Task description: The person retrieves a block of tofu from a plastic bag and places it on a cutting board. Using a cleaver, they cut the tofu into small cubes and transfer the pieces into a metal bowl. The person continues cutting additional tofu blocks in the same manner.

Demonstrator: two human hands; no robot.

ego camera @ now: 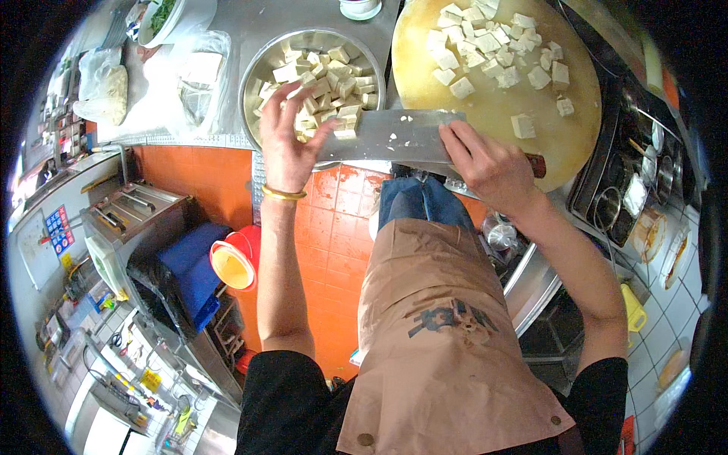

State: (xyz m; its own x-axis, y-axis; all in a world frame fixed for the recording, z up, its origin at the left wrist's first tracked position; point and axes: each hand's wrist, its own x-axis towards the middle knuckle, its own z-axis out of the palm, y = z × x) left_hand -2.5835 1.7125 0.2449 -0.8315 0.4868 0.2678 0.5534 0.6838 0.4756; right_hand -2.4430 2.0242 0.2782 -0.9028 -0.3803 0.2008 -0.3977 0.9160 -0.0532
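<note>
My right hand (483, 162) grips a cleaver (392, 136) near its wooden handle, with fingers at the corner of the broad steel blade. The blade reaches left to the rim of a steel bowl (245, 85) filled with white tofu cubes (324, 74), and a few cubes rest at its far end. My left hand (290, 136) is over the bowl's near left side, fingers spread and thumb beside those cubes; whether it touches them I cannot tell. Small white crumbs stick to the blade. More tofu pieces (489, 42) lie scattered on the round yellowish cutting board (443, 131) at right.
Plastic bags (202, 85) and a tub of greens (162, 17) stand on the counter left of the bowl. A black tray of utensils (631, 170) is beyond the board's right edge. A red bucket (234, 261) stands below, left of my left forearm.
</note>
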